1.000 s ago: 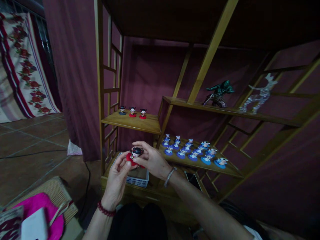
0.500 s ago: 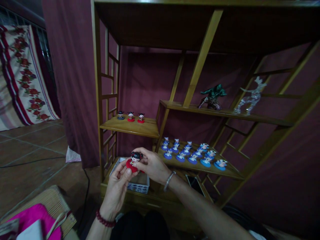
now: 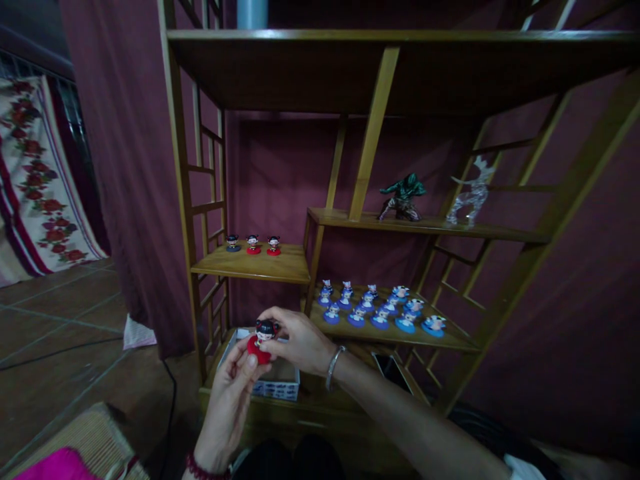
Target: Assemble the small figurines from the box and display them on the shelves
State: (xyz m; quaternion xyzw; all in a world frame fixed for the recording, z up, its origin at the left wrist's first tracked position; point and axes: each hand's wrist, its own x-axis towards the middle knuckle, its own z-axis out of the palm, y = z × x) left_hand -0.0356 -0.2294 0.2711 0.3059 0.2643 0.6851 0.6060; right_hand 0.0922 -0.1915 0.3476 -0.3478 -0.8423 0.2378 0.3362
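Between my hands is a small doll figurine with black hair in two buns and a round red base. My left hand pinches the red base from below, thumb in front. From the right, my right hand closes its fingers around the figurine's body. Just beneath and behind them lies a shallow open box with printed sides, partly hidden by my hands. On the small left shelf above stand three similar figurines; two, such as the red-based figurine, have red bases and the leftmost figurine a dark one.
Rows of blue and purple figurines fill the lower right shelf. Above them stand a dark green crouching statue and a clear deer figure. A dark flat panel lies below. A curtain hangs at left, by a floor cable.
The view has shifted, so the shelves sit further left and more of the top shelf shows. Both hands still hold the figurine, which now looks a little more upright.
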